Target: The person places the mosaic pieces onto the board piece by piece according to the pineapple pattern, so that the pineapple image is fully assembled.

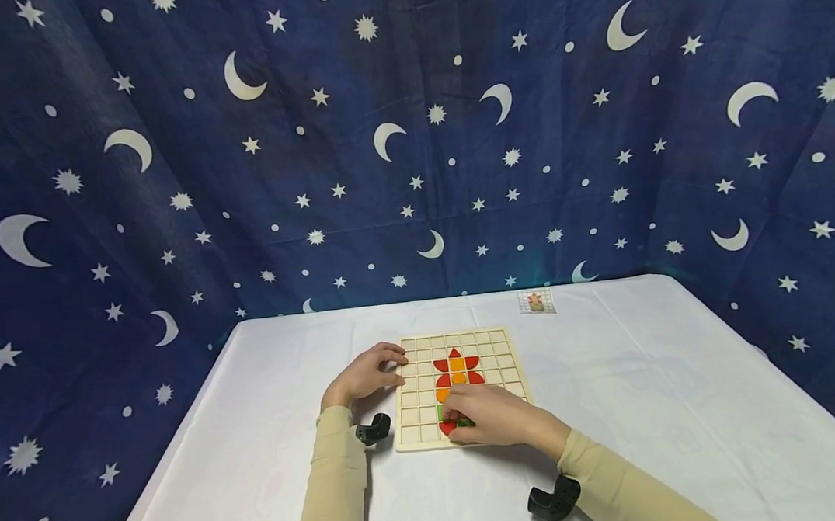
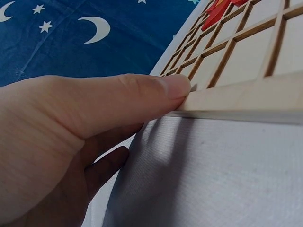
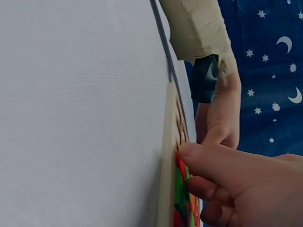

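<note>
A square wooden grid board (image 1: 410, 412) lies on the white table, with red, orange and green flat pieces set in its cells. My left hand (image 1: 365, 373) rests at the board's left side; the left wrist view shows its thumb (image 2: 175, 87) on the raised rim. My right hand (image 1: 494, 414) is over the lower part of the board, thumb and fingers bent around a red rounded piece (image 1: 448, 428) near the front edge. Beside it a green piece (image 1: 464, 422) shows under the fingers. In the right wrist view the thumb touches the red piece (image 3: 179, 159); the palm hides other pieces.
A small pattern card (image 1: 536, 301) with a gridded coloured figure lies at the table's far side. The white tablecloth (image 1: 639, 375) spreads around the board. Behind hangs a dark blue curtain (image 1: 357, 170) with moons and stars. Black wrist cameras (image 1: 555, 500) sit on both wrists.
</note>
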The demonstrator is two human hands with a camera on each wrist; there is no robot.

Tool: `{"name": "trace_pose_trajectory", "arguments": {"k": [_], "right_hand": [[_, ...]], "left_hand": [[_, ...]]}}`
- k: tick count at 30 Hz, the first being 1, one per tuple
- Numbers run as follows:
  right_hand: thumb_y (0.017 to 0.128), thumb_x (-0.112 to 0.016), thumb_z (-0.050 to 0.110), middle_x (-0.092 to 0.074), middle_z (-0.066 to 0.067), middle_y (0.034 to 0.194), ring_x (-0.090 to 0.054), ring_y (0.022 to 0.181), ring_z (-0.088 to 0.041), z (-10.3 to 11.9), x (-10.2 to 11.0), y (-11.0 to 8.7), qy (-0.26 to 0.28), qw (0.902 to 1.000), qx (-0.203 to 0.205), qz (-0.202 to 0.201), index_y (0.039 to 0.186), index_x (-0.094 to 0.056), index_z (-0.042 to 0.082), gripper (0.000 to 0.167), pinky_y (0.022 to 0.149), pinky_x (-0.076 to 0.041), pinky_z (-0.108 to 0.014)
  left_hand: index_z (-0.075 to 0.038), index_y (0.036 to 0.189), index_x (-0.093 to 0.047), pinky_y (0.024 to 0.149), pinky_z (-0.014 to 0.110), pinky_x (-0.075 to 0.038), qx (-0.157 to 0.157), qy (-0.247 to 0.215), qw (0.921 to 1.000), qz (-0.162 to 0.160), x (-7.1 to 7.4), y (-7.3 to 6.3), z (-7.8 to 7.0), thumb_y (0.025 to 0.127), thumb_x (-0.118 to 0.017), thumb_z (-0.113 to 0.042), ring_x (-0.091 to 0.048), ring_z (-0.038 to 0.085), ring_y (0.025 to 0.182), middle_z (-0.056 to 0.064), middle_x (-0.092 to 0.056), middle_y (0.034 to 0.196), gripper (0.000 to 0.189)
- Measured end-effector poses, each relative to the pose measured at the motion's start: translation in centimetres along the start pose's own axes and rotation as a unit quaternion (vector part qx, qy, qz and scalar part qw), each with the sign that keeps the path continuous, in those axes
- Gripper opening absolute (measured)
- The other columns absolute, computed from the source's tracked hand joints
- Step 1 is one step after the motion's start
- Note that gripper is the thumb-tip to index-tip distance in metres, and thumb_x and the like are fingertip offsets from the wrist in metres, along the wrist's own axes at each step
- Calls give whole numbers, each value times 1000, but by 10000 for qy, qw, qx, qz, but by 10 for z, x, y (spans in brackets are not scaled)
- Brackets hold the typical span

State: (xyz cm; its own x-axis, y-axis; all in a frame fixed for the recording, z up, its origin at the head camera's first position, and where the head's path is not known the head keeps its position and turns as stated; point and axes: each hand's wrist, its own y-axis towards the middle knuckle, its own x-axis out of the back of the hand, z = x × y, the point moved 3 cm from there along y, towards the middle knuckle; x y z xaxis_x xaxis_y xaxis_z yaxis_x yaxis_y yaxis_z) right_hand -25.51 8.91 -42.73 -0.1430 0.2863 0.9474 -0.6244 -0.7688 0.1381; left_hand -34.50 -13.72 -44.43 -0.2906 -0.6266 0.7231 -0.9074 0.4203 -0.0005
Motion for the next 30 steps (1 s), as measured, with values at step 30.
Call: {"name": "trace_pose_trajectory", "arguments": {"k": [30], "right_hand": [[86,-74,28,-56,10,87,-48,73,-1,0,-6,3,-69,9996,-264,-115,89,-67,19,12,63,-47,-19]], "left_hand": [[-8,113,-71,112,46,-34,64,-29,10000,-58,0,0,0,82,-78,-12,-47,27,130,3,-57,133,32]]}}
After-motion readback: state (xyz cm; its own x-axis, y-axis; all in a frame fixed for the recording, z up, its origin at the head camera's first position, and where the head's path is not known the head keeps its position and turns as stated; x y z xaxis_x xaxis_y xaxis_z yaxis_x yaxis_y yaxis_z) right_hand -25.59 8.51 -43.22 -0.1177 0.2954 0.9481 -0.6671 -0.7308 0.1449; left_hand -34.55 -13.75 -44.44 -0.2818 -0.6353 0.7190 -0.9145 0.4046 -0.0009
